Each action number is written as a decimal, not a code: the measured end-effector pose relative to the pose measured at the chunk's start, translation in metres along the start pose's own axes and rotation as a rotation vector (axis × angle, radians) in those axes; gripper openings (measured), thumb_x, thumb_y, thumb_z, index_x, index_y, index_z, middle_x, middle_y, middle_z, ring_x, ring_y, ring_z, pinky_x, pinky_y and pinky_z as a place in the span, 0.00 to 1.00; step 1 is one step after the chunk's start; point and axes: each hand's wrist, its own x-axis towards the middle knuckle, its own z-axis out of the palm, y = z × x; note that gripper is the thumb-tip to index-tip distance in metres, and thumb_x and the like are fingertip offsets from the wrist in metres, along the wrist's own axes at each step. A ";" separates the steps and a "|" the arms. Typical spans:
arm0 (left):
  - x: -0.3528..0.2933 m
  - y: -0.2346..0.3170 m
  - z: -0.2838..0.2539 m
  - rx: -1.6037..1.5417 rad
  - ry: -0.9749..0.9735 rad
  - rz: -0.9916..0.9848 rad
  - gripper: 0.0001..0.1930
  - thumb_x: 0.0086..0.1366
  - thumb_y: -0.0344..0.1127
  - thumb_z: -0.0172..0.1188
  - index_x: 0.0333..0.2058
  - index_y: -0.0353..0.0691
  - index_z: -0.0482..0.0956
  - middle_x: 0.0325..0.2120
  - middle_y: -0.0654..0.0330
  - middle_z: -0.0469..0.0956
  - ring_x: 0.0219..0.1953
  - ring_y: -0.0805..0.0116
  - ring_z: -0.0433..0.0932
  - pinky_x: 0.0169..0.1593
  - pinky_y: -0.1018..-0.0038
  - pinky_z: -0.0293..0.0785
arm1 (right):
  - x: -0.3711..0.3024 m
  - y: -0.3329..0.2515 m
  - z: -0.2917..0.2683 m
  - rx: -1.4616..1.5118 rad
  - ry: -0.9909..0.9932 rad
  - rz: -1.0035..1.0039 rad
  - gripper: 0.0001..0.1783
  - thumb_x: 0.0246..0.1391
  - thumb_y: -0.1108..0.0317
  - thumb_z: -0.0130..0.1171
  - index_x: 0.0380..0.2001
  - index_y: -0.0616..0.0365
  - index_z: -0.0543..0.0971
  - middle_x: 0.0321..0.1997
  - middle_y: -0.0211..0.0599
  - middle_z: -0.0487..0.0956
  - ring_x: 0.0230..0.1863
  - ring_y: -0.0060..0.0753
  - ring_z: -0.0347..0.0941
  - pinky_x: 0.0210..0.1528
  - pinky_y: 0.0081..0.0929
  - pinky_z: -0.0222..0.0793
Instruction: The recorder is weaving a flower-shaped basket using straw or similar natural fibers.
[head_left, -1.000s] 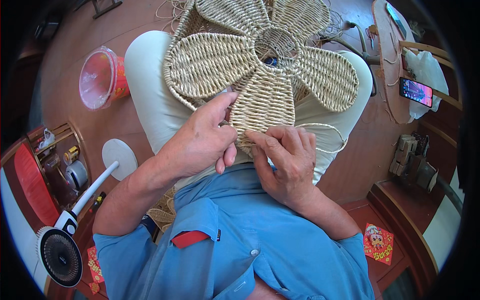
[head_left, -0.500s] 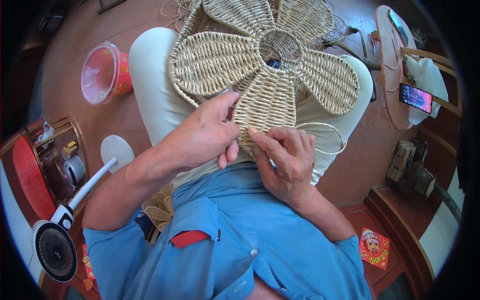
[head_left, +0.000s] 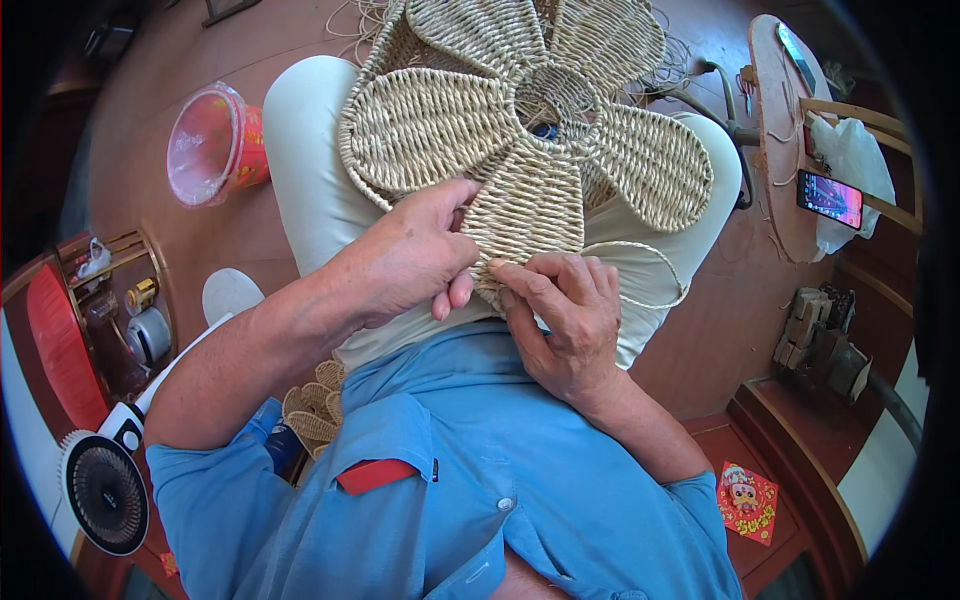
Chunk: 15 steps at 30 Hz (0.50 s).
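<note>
Under both hands the flower-shaped mat [head_left: 520, 130] is coarse woven straw rope — matt, ribbed, pale tan. A loose strand [head_left: 650, 270] of the same fibre loops beside the right hand [head_left: 565, 320]. Left of the left hand [head_left: 410, 255], the red tub [head_left: 210, 145] looks like glossy plastic, perhaps film-covered. The floor [head_left: 150, 110] beyond is smooth wood, faintly shiny.
</note>
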 end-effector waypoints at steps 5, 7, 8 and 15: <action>0.000 0.001 0.000 0.000 -0.002 -0.008 0.26 0.72 0.19 0.50 0.67 0.30 0.72 0.35 0.64 0.80 0.21 0.83 0.76 0.20 0.83 0.73 | 0.000 -0.001 0.001 -0.002 0.009 0.012 0.23 0.55 0.72 0.75 0.54 0.43 0.90 0.42 0.24 0.81 0.41 0.32 0.75 0.47 0.35 0.61; 0.000 0.002 -0.001 0.017 0.006 -0.033 0.26 0.71 0.19 0.50 0.68 0.31 0.72 0.36 0.65 0.80 0.20 0.83 0.75 0.19 0.83 0.71 | 0.000 -0.001 0.001 -0.003 0.016 0.006 0.22 0.55 0.72 0.75 0.53 0.43 0.90 0.42 0.24 0.81 0.41 0.32 0.75 0.47 0.35 0.62; 0.001 0.003 -0.001 0.026 0.012 -0.046 0.27 0.71 0.19 0.50 0.68 0.31 0.72 0.36 0.65 0.80 0.20 0.84 0.74 0.18 0.83 0.69 | 0.001 -0.001 0.001 0.000 0.020 0.007 0.22 0.55 0.72 0.75 0.53 0.43 0.90 0.42 0.24 0.81 0.41 0.32 0.75 0.47 0.35 0.62; 0.001 0.005 -0.007 0.043 -0.024 -0.062 0.25 0.69 0.20 0.51 0.65 0.31 0.74 0.35 0.65 0.80 0.19 0.83 0.72 0.18 0.82 0.67 | 0.004 -0.002 0.005 -0.023 0.068 0.012 0.17 0.55 0.70 0.78 0.48 0.44 0.90 0.42 0.23 0.87 0.43 0.31 0.80 0.46 0.34 0.64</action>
